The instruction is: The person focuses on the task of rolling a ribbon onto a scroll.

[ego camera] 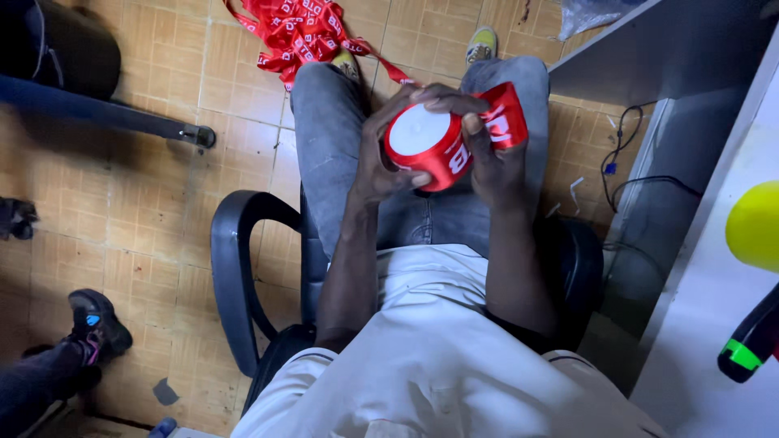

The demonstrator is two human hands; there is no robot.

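Note:
I sit in a black office chair (235,268) and look down at my lap. Both hands hold a roll of red ribbon (428,146) with a white core and white print. My left hand (381,154) cups the roll from the left, fingers curled over its top. My right hand (485,150) grips it from the right, with a loose end of the red ribbon (507,118) wrapped over the fingers. A strand runs from the roll toward a pile of the same red ribbon (296,32) on the tiled floor by my feet.
A grey desk (698,243) stands at the right, with cables under it, a yellow round object (755,227) and a black-and-green tool (751,341) on top. Another person's shoe and leg (89,324) are at lower left. A second chair's base (105,113) is upper left.

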